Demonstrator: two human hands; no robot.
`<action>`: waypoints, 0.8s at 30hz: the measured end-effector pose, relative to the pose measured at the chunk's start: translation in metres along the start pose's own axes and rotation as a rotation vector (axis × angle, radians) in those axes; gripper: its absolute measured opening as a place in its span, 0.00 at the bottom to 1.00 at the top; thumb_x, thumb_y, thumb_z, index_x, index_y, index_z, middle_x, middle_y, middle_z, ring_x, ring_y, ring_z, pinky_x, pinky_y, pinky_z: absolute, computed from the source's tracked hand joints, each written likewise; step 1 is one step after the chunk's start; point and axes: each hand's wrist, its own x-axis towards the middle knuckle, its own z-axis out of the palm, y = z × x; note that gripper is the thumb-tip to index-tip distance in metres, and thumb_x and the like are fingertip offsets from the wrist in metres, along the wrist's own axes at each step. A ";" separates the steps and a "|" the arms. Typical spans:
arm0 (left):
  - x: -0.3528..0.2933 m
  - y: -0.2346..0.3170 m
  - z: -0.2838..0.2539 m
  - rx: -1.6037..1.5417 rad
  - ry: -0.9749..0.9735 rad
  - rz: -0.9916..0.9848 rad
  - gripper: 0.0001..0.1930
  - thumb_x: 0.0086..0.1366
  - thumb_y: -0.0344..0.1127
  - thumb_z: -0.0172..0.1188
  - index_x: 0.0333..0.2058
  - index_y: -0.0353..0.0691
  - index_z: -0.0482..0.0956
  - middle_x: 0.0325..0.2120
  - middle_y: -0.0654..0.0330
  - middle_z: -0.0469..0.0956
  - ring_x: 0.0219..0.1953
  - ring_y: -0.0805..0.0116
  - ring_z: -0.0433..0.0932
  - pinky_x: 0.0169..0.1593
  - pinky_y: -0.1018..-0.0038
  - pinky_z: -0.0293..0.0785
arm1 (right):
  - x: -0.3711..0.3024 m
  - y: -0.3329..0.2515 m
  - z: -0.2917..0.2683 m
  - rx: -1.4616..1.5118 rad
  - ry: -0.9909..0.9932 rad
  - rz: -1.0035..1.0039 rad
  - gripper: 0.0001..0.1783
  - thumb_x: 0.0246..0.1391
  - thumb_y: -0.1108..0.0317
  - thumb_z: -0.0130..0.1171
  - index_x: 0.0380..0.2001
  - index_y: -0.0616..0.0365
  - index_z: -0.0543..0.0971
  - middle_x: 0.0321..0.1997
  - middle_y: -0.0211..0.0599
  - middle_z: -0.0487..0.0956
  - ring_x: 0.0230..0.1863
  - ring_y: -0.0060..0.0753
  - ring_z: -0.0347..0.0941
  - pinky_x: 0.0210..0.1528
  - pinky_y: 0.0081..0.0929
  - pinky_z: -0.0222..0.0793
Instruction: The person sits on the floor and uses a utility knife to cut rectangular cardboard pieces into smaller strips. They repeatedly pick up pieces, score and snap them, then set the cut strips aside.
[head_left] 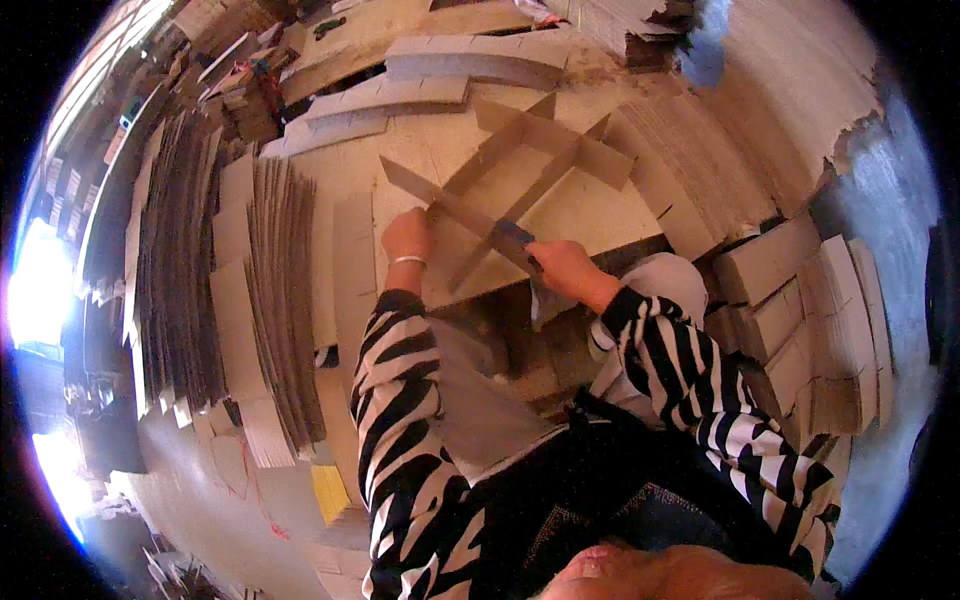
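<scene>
A grid of interlocked brown cardboard strips stands on edge on a pale board (pixel 590 212) in front of me. Two long strips (pixel 487 158) run away from me, and a far cross strip (pixel 603 163) crosses them. Along the near side runs another cardboard strip (pixel 465 214), slanting down to the right. My left hand (pixel 408 237) is closed at this near strip, close to its left crossing. My right hand (pixel 566 268) is closed at the strip's right end. A dark blue piece (pixel 513 232) shows at its fingertips; I cannot tell what it is.
Tall stacks of cardboard strips (pixel 283 290) stand to my left. Another cardboard stack (pixel 700 165) lies at the right, with more notched pieces (pixel 835 320) near the right wall. Beyond the grid lie piles of notched strips (pixel 475 62). My knees are below the board's near edge.
</scene>
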 end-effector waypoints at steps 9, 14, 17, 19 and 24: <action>-0.001 0.004 0.023 0.031 -0.101 -0.011 0.10 0.51 0.40 0.60 0.33 0.48 0.81 0.33 0.54 0.80 0.37 0.52 0.79 0.38 0.58 0.75 | -0.004 -0.002 -0.010 -0.143 -0.076 -0.049 0.20 0.42 0.74 0.55 0.43 0.51 0.71 0.30 0.43 0.77 0.34 0.53 0.74 0.31 0.46 0.68; -0.022 0.005 -0.029 -0.068 -0.195 -0.048 0.14 0.55 0.48 0.58 0.31 0.45 0.82 0.34 0.52 0.80 0.39 0.51 0.79 0.39 0.58 0.76 | -0.005 -0.014 -0.051 -0.064 -0.159 -0.017 0.18 0.44 0.73 0.54 0.43 0.51 0.72 0.31 0.43 0.78 0.36 0.53 0.75 0.33 0.47 0.69; -0.020 0.013 -0.029 0.011 -0.209 -0.031 0.16 0.55 0.50 0.57 0.34 0.46 0.83 0.34 0.52 0.80 0.39 0.51 0.79 0.40 0.58 0.75 | 0.006 -0.019 -0.045 -0.059 -0.229 0.030 0.19 0.44 0.72 0.55 0.43 0.52 0.73 0.36 0.43 0.79 0.40 0.53 0.75 0.37 0.47 0.70; -0.018 0.025 -0.044 -0.052 -0.220 -0.103 0.14 0.53 0.42 0.57 0.37 0.45 0.81 0.36 0.51 0.80 0.40 0.50 0.78 0.43 0.59 0.74 | 0.007 -0.005 -0.040 0.014 -0.231 0.024 0.20 0.43 0.72 0.56 0.44 0.52 0.73 0.40 0.44 0.78 0.44 0.53 0.74 0.40 0.46 0.70; -0.041 -0.039 -0.038 -0.267 0.193 -0.230 0.18 0.53 0.33 0.57 0.45 0.38 0.77 0.37 0.48 0.79 0.41 0.49 0.77 0.47 0.60 0.73 | -0.016 0.061 -0.071 0.364 0.008 0.120 0.24 0.45 0.65 0.63 0.46 0.59 0.71 0.44 0.49 0.75 0.49 0.52 0.69 0.50 0.38 0.66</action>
